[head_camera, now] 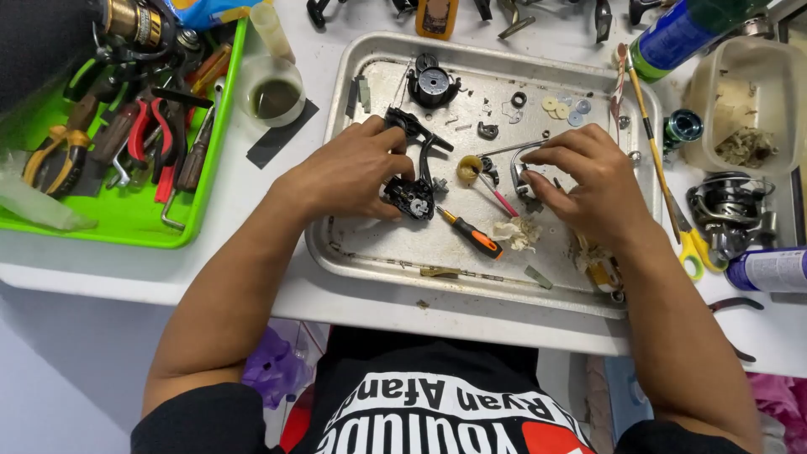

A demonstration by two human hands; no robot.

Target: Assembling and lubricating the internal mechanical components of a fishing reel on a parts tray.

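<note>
My left hand [357, 172] grips a black fishing reel body [412, 189] over the left middle of a metal tray [370, 252]. My right hand [584, 181] pinches a curved metal bail wire part [519, 164] a little to the right of the reel body. Between the hands lie a small yellow ring part [468, 168] and a thin pink-handled tool [502, 200]. An orange and black screwdriver [472, 235] rests on the tray just below the reel body, beside a crumpled bit of paper [517, 234].
A black spool [433, 84] and small washers [561, 108] lie at the tray's back. A green bin [206, 181] of pliers and screwdrivers stands on the left, with a cup of dark liquid [273, 94] beside it. Right of the tray: a brush [647, 126], another reel [727, 206], spray cans [672, 38], a plastic tub [752, 101].
</note>
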